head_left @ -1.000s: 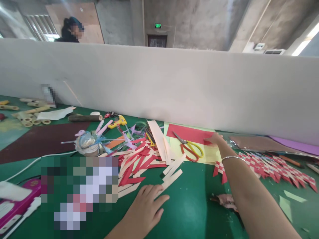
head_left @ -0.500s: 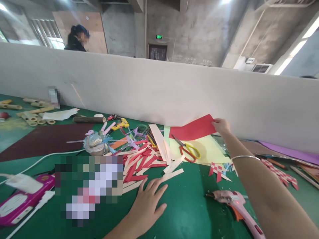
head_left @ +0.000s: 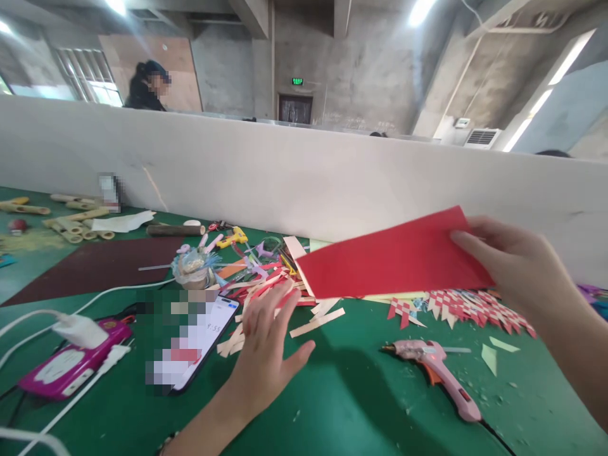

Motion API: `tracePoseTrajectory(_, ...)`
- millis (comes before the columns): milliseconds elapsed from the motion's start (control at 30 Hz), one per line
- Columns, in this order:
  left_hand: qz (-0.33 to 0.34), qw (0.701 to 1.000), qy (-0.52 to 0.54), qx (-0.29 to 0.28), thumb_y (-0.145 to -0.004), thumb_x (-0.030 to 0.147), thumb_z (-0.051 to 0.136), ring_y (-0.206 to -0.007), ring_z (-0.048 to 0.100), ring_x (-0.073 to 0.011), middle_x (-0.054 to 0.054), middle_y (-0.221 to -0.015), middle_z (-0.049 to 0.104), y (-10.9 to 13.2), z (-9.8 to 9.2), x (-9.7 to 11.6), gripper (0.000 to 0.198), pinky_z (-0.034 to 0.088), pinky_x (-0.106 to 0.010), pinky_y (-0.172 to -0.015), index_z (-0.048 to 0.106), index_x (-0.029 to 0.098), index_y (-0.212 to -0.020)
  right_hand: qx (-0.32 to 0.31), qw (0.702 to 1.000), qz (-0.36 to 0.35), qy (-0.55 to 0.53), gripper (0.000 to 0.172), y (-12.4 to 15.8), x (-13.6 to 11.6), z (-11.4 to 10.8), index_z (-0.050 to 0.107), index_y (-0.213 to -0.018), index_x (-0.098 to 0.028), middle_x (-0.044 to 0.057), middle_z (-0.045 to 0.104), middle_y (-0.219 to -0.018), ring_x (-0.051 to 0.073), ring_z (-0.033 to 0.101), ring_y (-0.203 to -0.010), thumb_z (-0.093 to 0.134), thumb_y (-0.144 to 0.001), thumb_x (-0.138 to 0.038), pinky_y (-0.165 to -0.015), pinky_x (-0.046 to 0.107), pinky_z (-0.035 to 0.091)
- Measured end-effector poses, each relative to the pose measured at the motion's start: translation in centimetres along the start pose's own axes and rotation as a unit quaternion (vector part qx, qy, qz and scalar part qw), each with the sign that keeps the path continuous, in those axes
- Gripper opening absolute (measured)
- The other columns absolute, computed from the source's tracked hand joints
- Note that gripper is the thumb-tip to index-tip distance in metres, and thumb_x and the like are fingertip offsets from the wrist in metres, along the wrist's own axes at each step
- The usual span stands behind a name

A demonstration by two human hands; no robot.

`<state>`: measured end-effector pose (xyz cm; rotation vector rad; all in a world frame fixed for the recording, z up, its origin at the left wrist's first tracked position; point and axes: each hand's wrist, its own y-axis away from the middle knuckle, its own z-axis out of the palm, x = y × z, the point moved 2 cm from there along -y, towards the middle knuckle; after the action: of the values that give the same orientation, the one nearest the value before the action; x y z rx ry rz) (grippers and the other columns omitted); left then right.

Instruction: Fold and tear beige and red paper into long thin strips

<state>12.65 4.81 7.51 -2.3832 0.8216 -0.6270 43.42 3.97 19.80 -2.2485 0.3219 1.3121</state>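
Observation:
My right hand grips a sheet of red paper by its right end, thumb on the near face. The sheet is lifted and tilted above the table, and it hides the scissors and most of the pale yellow paper behind it. My left hand is open, fingers spread, close to a heap of red and cream paper strips. A loose cream strip lies beyond its fingertips. Below the red sheet are woven red-and-white paper pieces and a pink hot glue gun on its side.
A phone and a magenta power strip with white cables lie at left. Behind are a wrapped bundle, a yellow glue gun, dark brown paper and bamboo pieces. A white partition borders the table; a person is beyond it.
My right hand has raised the red paper off the pile and brought it nearer. The scissors have become hidden behind it. My left hand has lifted slightly, fingers still spread.

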Motion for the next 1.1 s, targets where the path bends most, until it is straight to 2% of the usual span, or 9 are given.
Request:
tracePoseTrajectory(67, 0.0, 1.0, 0.027, -0.006, -0.091, 0.042, 0.033, -0.128, 0.029, -0.0279, -0.01, -0.14, 0.033, -1.1, -1.9, 0.3, 0.052, 0.007, -0.046, -0.107, 0.019, 0.026, -0.138, -0.02, 0.999, 0.035, -0.021, 0.033, 2.3, 0.9, -0.4, 0.064, -0.094, -0.031, 0.002, 0.067, -0.079, 0.019, 0.061, -0.059, 0.065, -0.067, -0.049, -0.045, 0.029, 0.05)
tracePoseTrajectory(133, -0.011, 0.992, 0.091, -0.087, -0.093, 0.043, 0.022, -0.123, 0.037, -0.025, -0.007, -0.133, 0.044, -2.1, -3.0, 0.8, 0.046, 0.004, -0.046, -0.107, 0.031, 0.026, -0.134, -0.015, 0.999, 0.038, -0.03, 0.025, 4.4, 1.9, -0.5, 0.065, -0.084, -0.032, 0.002, 0.067, -0.078, 0.02, 0.06, -0.06, 0.065, -0.066, -0.05, -0.043, 0.028, 0.049)
tracePoseTrajectory(300, -0.079, 0.925, 0.246, -0.279, -0.092, 0.047, 0.019, -0.094, 0.056, -0.0202, -0.002, -0.097, 0.065, -2.4, -3.5, 2.1, 0.048, 0.033, -0.036, -0.095, 0.059, 0.025, -0.11, 0.021, 0.999, 0.022, -0.042, 0.019, 8.6, 3.0, 0.0, 0.061, -0.071, -0.035, 0.003, 0.065, -0.083, 0.022, 0.058, -0.052, 0.064, -0.064, -0.052, -0.037, 0.035, 0.047)
tracePoseTrajectory(433, -0.088, 0.887, 0.31, -0.331, -0.091, 0.047, 0.025, -0.102, 0.054, -0.0202, -0.002, -0.111, 0.062, -1.4, -3.2, 2.6, 0.044, 0.04, -0.027, -0.086, 0.059, 0.026, -0.11, -0.024, 0.988, 0.105, -0.11, 0.018, 10.1, 4.1, 0.8, 0.06, -0.076, -0.039, 0.0, 0.062, -0.078, 0.017, 0.046, -0.033, 0.062, -0.065, -0.053, -0.025, 0.036, 0.039)
tracePoseTrajectory(600, -0.071, 0.832, 0.369, -0.408, -0.091, 0.045, 0.029, -0.109, 0.051, -0.0182, 0.0, -0.122, 0.056, -0.4, -2.9, 3.3, 0.04, 0.039, -0.023, -0.087, 0.052, 0.028, -0.12, -0.031, 0.988, 0.096, -0.118, 0.018, 10.5, 5.8, 1.4, 0.061, -0.071, -0.038, 0.001, 0.064, -0.079, 0.022, 0.057, -0.054, 0.065, -0.063, -0.053, -0.038, 0.033, 0.046)
tracePoseTrajectory(767, -0.061, 0.844, 0.34, -0.411, -0.09, 0.038, 0.038, -0.102, 0.053, -0.0175, 0.0, -0.115, 0.06, 0.2, -2.3, 3.6, 0.032, 0.038, -0.021, -0.083, 0.055, 0.025, -0.114, -0.094, 0.981, 0.11, -0.13, 0.016, 11.2, 6.7, 2.4, 0.06, -0.078, -0.036, 0.001, 0.064, -0.077, 0.022, 0.058, -0.057, 0.06, -0.071, -0.051, -0.045, 0.032, 0.048)
tracePoseTrajectory(900, -0.082, 0.867, 0.255, -0.419, -0.092, 0.036, 0.03, -0.076, 0.055, -0.016, -0.001, -0.081, 0.062, -0.1, -1.8, 3.0, 0.034, 0.036, -0.023, -0.064, 0.057, 0.018, -0.08, -0.183, 0.983, 0.011, 0.01, 0.022, 10.6, 6.7, 2.0, 0.059, -0.09, -0.033, 0.004, 0.065, -0.088, 0.025, 0.063, -0.075, 0.051, -0.078, -0.049, -0.053, 0.033, 0.051)
tracePoseTrajectory(1033, -0.05, 0.861, 0.221, -0.455, -0.092, 0.037, 0.027, -0.058, 0.044, -0.0122, 0.002, -0.06, 0.047, 0.0, -1.1, 2.4, 0.038, 0.026, -0.024, -0.054, 0.04, 0.017, -0.062, -0.004, 0.965, -0.188, 0.181, 0.038, 10.6, 4.2, 0.8, 0.044, -0.123, -0.029, 0.007, 0.06, -0.106, 0.025, 0.056, -0.101, 0.04, -0.086, -0.04, -0.074, 0.038, 0.047)
tracePoseTrajectory(1100, -0.024, 0.849, 0.227, -0.476, -0.092, 0.036, 0.028, -0.054, 0.039, -0.0105, 0.003, -0.056, 0.04, 0.2, -0.6, 2.3, 0.039, 0.022, -0.024, -0.051, 0.034, 0.017, -0.059, 0.01, 0.926, -0.285, 0.247, 0.035, 11.6, 2.5, 2.0, 0.046, -0.121, -0.026, 0.008, 0.057, -0.113, 0.024, 0.052, -0.107, 0.036, -0.089, -0.034, -0.08, 0.037, 0.043)
